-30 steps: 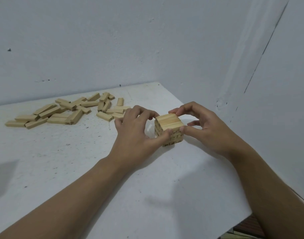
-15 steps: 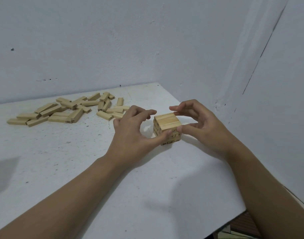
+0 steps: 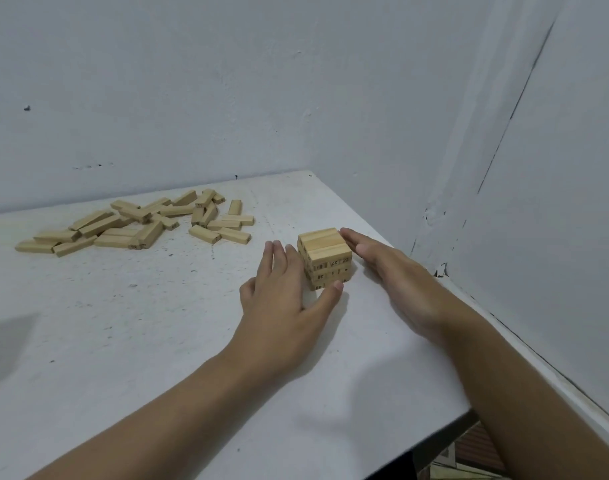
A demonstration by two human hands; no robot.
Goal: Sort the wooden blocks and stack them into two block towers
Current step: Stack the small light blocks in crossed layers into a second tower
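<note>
You seem to be squaring the first tower (image 3: 325,254), which stands near the bench's (image 3: 123,323) right edge. Your left hand (image 3: 282,299) and right hand (image 3: 393,275) flank it, each grip apart, straight fingers against its sides. The next move likely calls for fetching loose blocks (image 3: 140,225) from the far left without nudging the tower.

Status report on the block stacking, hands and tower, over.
Fingers straight, left hand and right hand flat against the sides of the block tower. One short tower standing, no second yet. Far left, loose blocks piled; nothing in the way.
</note>
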